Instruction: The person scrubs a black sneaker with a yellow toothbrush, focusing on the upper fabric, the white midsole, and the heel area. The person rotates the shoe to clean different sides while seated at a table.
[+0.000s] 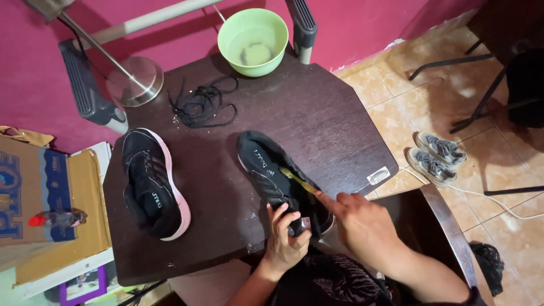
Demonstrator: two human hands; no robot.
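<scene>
A black sneaker (pixel 266 164) lies on the dark table (pixel 317 113), toe pointing away from me. My left hand (pixel 286 238) grips its heel end. My right hand (pixel 360 224) holds a small yellow brush (pixel 294 178), whose bristles rest on the shoe's side. A second black sneaker with a pink sole (pixel 153 184) lies on its side at the left of the table. Loose black laces (pixel 201 105) are piled near the far edge.
A green bowl of water (pixel 253 41) stands at the table's far edge, and a lamp base (pixel 135 81) at the back left. A cardboard box (pixel 39 192) sits to the left. A pair of grey shoes (pixel 436 157) rests on the tiled floor at right.
</scene>
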